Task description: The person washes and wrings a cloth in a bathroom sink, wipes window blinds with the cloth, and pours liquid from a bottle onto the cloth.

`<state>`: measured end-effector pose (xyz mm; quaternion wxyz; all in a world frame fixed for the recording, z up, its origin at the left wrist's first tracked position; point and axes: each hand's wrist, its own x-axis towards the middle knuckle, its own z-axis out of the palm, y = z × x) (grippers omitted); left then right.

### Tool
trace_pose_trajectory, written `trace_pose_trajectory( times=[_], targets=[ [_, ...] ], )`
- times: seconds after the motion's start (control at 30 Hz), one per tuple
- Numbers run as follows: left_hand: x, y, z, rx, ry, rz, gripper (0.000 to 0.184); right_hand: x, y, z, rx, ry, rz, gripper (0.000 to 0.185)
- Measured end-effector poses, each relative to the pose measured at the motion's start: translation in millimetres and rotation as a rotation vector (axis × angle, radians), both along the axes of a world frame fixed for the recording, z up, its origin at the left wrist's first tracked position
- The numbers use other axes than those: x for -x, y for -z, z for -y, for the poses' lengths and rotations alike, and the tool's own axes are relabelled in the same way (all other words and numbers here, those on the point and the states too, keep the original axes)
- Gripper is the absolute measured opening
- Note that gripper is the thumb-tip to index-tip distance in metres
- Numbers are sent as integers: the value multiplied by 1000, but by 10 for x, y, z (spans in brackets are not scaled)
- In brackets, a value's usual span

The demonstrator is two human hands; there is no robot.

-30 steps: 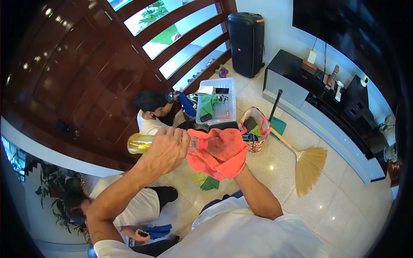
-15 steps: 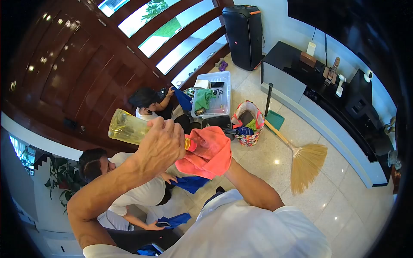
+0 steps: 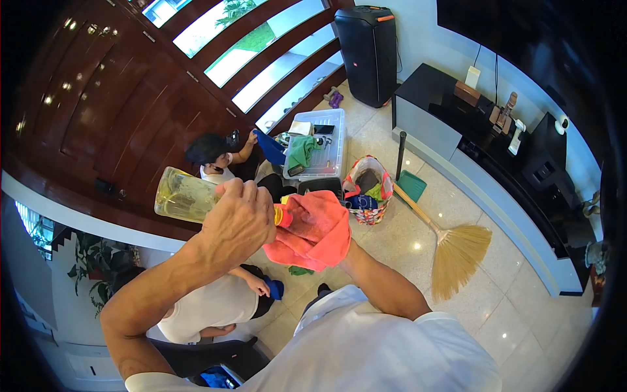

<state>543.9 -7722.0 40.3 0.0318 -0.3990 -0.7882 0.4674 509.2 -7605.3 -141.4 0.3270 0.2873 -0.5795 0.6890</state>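
My left hand (image 3: 243, 217) is closed around a clear bottle (image 3: 186, 195) holding yellowish liquid. The bottle is tipped nearly level, its yellow-and-red neck against a coral-pink cloth (image 3: 312, 230). This cloth drapes over my right hand, which supports it from below; the fingers are hidden beneath the fabric and only the wrist side shows. Whether liquid is flowing out cannot be made out.
Two people crouch to the left, one with a blue cloth (image 3: 269, 147). Ahead are a clear plastic bin (image 3: 336, 147), a patterned bag (image 3: 373, 212), a green dustpan (image 3: 411, 186), a broom (image 3: 460, 258), a black speaker (image 3: 367, 59) and a low TV cabinet (image 3: 428, 124).
The view has shifted slightly. My hands keep the same hold on bottle and cloth. The nearer person has bent lower, and the phone and blue cloth in that person's hand are out of sight.
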Motion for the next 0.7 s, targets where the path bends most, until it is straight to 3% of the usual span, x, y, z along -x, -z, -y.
trace_pose_trajectory(
  times=[0.1,0.37,0.43,0.5,0.6,0.63,0.7],
  targets=[
    [68,22,-34,0,14,-15,21,38,-25,-113,-121,-119,55,35],
    [220,32,-166,-19,-25,79,20,161,-73,-236,-68,-82,45,34],
    [225,-12,-234,-23,-166,132,45,229,-79,-316,-143,-102,21,36],
    [252,59,-135,-139,-176,145,51,233,-126,-363,-220,-125,19,38],
    [227,146,-53,-312,-223,198,62,188,-117,-337,-122,-214,105,38],
    [203,177,-47,-372,-266,242,67,206,27,-284,29,-608,318,40],
    [136,241,-15,-371,-247,255,70,211,96,-315,197,-994,534,42]
  ],
)
